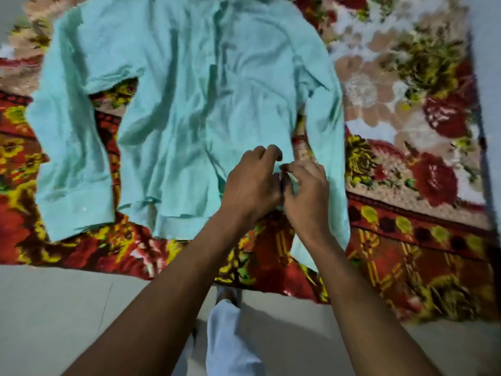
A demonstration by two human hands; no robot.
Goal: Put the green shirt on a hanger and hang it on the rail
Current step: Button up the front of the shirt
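Above a pale-trousered leg (230, 340) on the light floor (54, 308), the left hand (252, 183) and right hand (307, 191) meet, curled fingers pinching the hem of the crumpled pale green long-sleeved shirt (176, 104), which spreads beyond the fingertips across a red floral blanket (406, 131).

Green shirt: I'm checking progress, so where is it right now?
In the head view the green shirt lies spread flat on the floral blanket, centre-left, with the left hand and right hand pinching its near hem.
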